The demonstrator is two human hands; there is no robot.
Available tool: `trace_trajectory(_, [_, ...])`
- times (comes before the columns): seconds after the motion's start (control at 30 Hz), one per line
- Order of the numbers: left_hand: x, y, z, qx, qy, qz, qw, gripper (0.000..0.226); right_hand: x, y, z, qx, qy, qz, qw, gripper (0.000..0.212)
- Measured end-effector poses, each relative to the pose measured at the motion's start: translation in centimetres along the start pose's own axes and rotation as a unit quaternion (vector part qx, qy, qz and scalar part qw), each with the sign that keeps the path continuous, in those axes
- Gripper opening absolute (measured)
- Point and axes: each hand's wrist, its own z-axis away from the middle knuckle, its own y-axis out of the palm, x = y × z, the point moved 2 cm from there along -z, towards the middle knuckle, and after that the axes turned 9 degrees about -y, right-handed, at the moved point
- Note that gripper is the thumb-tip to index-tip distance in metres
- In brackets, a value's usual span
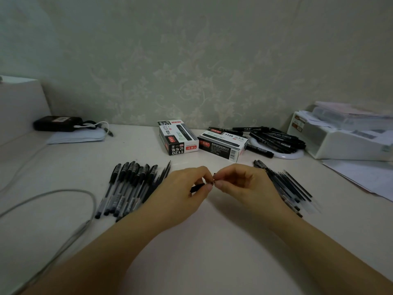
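Note:
My left hand and my right hand meet above the middle of the white table. The left hand grips a small black pen part, mostly hidden in its fingers. My right hand pinches a small metal tip at that part's end. A row of assembled black gel pens lies to the left of my hands. To the right lies a pile of thin refills and clear barrels.
Two pen boxes marked 1120 stand behind my hands. Black markers are heaped on a white round plate at back right, beside a white paper tray. A grey cable loops at left. A black device sits at back left.

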Motion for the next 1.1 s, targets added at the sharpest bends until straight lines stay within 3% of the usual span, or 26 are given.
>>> trace_trajectory(0.43, [0.08, 0.26, -0.38, 0.02, 0.011, -0.056, 0.998, 0.016, -0.86, -0.29, 0.08, 0.02, 0.059, -0.01, 0.998, 0.005])
trace_trajectory(0.7, [-0.06, 0.27, -0.24, 0.005, 0.033, -0.042, 0.999, 0.012, -0.42, 0.37, 0.27, 0.037, 0.002, 0.144, 0.989, 0.039])
trace_trajectory(0.9, [0.28, 0.0, -0.3, -0.012, 0.024, -0.039, 0.999, 0.01, -0.39, -0.05, 0.13, 0.05, 0.002, 0.131, 0.99, 0.007])
trace_trajectory(1.1, [0.19, 0.35, -0.37, 0.0, 0.033, -0.03, 0.999, 0.011, -0.63, 0.07, 0.32, 0.051, 0.015, 0.138, 0.989, 0.029])
